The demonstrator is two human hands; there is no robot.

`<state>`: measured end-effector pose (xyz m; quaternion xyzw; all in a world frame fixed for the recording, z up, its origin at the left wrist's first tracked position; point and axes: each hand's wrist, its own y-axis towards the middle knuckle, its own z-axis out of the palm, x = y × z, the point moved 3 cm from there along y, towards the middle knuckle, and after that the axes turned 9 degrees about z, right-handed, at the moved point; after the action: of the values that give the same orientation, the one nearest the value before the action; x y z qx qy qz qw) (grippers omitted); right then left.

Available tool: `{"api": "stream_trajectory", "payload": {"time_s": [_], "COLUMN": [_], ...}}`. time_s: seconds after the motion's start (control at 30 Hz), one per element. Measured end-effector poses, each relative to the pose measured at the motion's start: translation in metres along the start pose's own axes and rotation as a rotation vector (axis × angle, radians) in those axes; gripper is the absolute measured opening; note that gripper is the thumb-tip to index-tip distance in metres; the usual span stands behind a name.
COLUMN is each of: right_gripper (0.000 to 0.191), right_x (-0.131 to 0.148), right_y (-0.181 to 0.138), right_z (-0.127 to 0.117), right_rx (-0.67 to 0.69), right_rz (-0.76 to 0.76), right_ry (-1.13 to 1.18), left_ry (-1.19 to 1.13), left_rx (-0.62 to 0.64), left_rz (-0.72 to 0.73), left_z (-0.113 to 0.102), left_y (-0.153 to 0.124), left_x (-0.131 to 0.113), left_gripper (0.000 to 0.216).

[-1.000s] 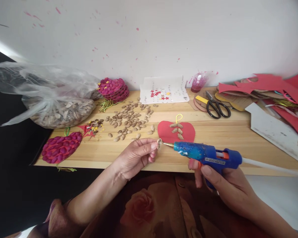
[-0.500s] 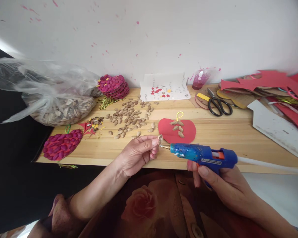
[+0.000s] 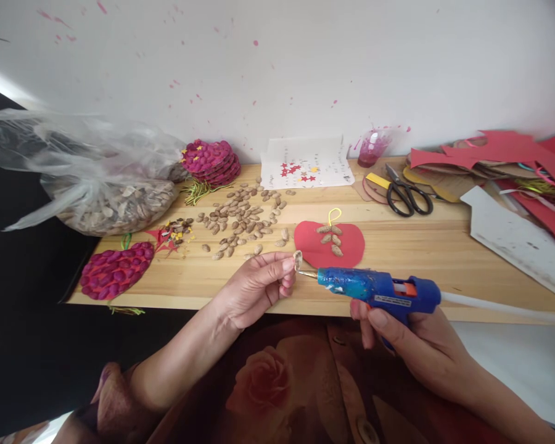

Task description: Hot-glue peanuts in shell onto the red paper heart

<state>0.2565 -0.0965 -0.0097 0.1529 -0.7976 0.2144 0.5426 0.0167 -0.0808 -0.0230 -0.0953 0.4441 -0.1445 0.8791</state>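
Between the thumb and fingers of my left hand [image 3: 261,287] is a peanut shell [image 3: 298,259], its hollow side facing right. My right hand [image 3: 409,345] grips a blue hot glue gun [image 3: 379,288], which points left with its metal nozzle at the shell's lower edge. A white glue stick [image 3: 485,304] runs out of the gun's back. Just beyond the nozzle lies a red apple-shaped cutout [image 3: 312,243] with a yellow loop [image 3: 335,215] at its top. Several peanut shells [image 3: 336,250] rest on the cutout in a leaf-like pattern.
Loose peanut shells [image 3: 240,213] spread across the wooden table [image 3: 425,246]. At left are a plastic bag of shells [image 3: 115,203] and a magenta shell-covered piece [image 3: 115,271]. Scissors [image 3: 409,194], a stained cup [image 3: 372,148], star-strewn paper [image 3: 277,179] and red scraps [image 3: 490,151] sit toward the back.
Almost nothing differs. The glue gun's back end has tilted very slightly, while its nozzle stays at the shell in my left hand.
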Motion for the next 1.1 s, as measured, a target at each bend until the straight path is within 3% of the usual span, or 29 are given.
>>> {"api": "stream_trajectory", "payload": {"time_s": [0.87, 1.03, 1.1], "right_gripper": [0.028, 0.034, 0.035], "right_x": [-0.007, -0.022, -0.026], "right_y": [0.005, 0.026, 0.038], "right_z": [-0.009, -0.022, -0.030], "right_rx": [-0.069, -0.257, -0.407], "right_rz": [0.011, 0.178, 0.177], "right_ry": [-0.020, 0.356, 0.547], "left_ry": [0.021, 0.278, 0.471], "left_rx": [0.007, -0.065, -0.054], "left_rz": [0.039, 0.161, 0.224], "left_z": [0.003, 0.003, 0.007], "left_y": [0.009, 0.017, 0.023], "left_x": [-0.003, -0.015, -0.019], "left_gripper": [0.028, 0.027, 0.024]}}
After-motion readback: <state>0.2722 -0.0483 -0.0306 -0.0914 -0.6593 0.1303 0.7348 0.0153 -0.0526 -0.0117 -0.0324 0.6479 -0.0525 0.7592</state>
